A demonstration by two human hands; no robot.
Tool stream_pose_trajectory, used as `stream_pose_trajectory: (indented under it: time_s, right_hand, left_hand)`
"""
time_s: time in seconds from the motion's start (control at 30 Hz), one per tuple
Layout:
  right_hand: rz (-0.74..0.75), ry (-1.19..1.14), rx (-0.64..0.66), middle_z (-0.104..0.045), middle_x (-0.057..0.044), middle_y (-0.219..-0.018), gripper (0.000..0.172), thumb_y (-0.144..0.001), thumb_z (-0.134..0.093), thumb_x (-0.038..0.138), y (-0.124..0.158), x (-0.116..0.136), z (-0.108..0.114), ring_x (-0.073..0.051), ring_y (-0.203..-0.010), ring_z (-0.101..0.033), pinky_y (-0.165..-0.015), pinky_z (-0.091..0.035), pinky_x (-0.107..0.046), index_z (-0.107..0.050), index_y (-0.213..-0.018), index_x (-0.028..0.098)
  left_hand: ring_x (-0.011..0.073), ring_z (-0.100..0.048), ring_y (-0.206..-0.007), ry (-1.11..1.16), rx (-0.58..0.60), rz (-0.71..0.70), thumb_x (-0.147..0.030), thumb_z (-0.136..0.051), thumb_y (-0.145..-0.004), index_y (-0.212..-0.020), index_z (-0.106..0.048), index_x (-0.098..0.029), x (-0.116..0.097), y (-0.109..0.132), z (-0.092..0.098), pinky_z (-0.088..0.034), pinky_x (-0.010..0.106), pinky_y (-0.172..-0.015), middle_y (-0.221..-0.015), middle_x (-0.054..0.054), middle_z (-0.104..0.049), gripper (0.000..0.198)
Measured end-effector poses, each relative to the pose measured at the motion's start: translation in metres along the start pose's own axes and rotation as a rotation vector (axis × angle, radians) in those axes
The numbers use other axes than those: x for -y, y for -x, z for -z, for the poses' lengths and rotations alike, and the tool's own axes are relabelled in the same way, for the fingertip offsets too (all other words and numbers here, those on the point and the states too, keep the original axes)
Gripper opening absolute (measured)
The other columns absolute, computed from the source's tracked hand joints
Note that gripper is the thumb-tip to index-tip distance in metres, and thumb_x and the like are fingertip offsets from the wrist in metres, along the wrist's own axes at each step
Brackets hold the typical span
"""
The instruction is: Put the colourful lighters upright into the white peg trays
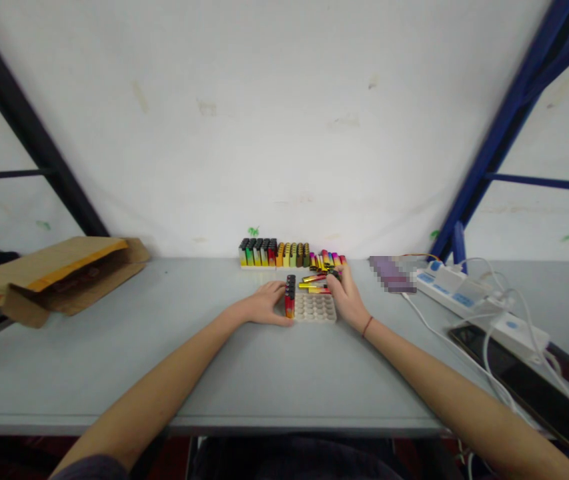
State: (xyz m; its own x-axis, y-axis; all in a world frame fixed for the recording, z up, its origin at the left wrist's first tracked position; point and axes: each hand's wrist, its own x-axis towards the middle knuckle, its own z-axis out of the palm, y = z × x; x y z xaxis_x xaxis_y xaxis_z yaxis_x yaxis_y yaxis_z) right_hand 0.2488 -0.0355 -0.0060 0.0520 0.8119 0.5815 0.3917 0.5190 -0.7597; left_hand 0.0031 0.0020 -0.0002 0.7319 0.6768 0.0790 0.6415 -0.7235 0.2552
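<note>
My left hand [264,305] is curled around the left end of a white tray [315,309] with round holes, thumb at the near corner and fingers at the far side. A row of red lighters with black tops [290,297] stands upright in the tray's leftmost column; the other holes show bare. My right hand [348,297] is just beyond the tray's right side, its fingers closed on a lighter [333,274] whose dark top shows; the rest is mostly hidden. Loose yellow and red lighters [309,285] lie flat behind the tray, beside my right fingers.
Against the wall stand a filled tray of black-topped lighters [258,253], rows of yellow and green lighters [293,255] and a pile of colourful ones [327,260]. An open brown paper package [64,273] lies left. A power strip [484,313], white cables and a dark phone [519,380] occupy the right.
</note>
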Motion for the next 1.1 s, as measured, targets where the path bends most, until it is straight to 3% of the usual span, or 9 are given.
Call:
stream_pose_trajectory:
  time_s: [0.17,0.37,0.5,0.73,0.97,1.1]
  right_hand:
    - [0.092,-0.009,0.061,-0.059,-0.005,-0.090,0.016,-0.089,-0.051,0.035,0.005,0.022,-0.006,-0.019,-0.084,-0.056,-0.078,-0.045,-0.033,-0.050,-0.093,0.020]
    - [0.034,-0.080,0.111,-0.064,-0.005,-0.084,0.026,-0.082,-0.062,0.038,0.005,0.016,-0.014,-0.018,-0.075,-0.060,-0.070,-0.050,-0.032,-0.060,-0.098,0.018]
    - [0.057,-0.090,0.199,-0.067,-0.006,-0.094,0.022,-0.082,-0.061,0.035,0.003,0.014,-0.019,-0.020,-0.086,-0.064,-0.079,-0.052,-0.033,-0.062,-0.096,0.018]
    - [0.118,0.194,0.285,-0.068,-0.004,-0.085,0.027,-0.087,-0.057,0.033,0.000,0.018,-0.017,-0.020,-0.078,-0.065,-0.075,-0.051,-0.033,-0.059,-0.112,0.021]
    - [0.287,0.350,0.362,-0.066,-0.010,-0.117,0.044,-0.091,-0.044,0.019,-0.008,0.010,-0.005,-0.022,-0.106,-0.060,-0.096,-0.045,-0.038,-0.051,-0.135,0.020]
    - [0.282,0.535,0.310,-0.064,-0.014,-0.117,0.039,-0.090,-0.043,0.017,-0.019,-0.005,0.013,-0.024,-0.111,-0.054,-0.100,-0.039,-0.040,-0.060,-0.125,0.014]
  left_hand:
    - [0.0374,-0.034,-0.133,0.013,-0.016,-0.029,-0.068,-0.069,-0.066,-0.136,-0.043,-0.016,-0.003,0.001,-0.003,-0.026,0.047,-0.113,-0.142,0.016,-0.039,0.091]
    - [0.0373,-0.032,-0.134,0.001,-0.003,-0.021,-0.072,-0.068,-0.066,-0.137,-0.043,-0.016,-0.003,0.001,-0.004,-0.024,0.046,-0.113,-0.143,0.015,-0.037,0.094]
    - [0.0382,-0.031,-0.134,-0.006,0.008,-0.017,-0.072,-0.067,-0.066,-0.138,-0.041,-0.014,-0.002,0.001,-0.004,-0.024,0.048,-0.113,-0.144,0.017,-0.035,0.096]
    - [0.0390,-0.031,-0.134,0.010,0.003,-0.018,-0.074,-0.066,-0.065,-0.138,-0.041,-0.015,-0.001,0.001,-0.004,-0.023,0.048,-0.113,-0.145,0.018,-0.035,0.097]
    - [0.0392,-0.031,-0.134,0.018,0.002,-0.010,-0.072,-0.067,-0.064,-0.137,-0.041,-0.015,-0.003,0.000,-0.002,-0.023,0.048,-0.113,-0.145,0.017,-0.037,0.096]
    - [0.0393,-0.030,-0.136,0.037,0.036,0.005,-0.069,-0.070,-0.063,-0.137,-0.040,-0.015,-0.002,-0.001,0.000,-0.024,0.047,-0.114,-0.146,0.017,-0.036,0.097]
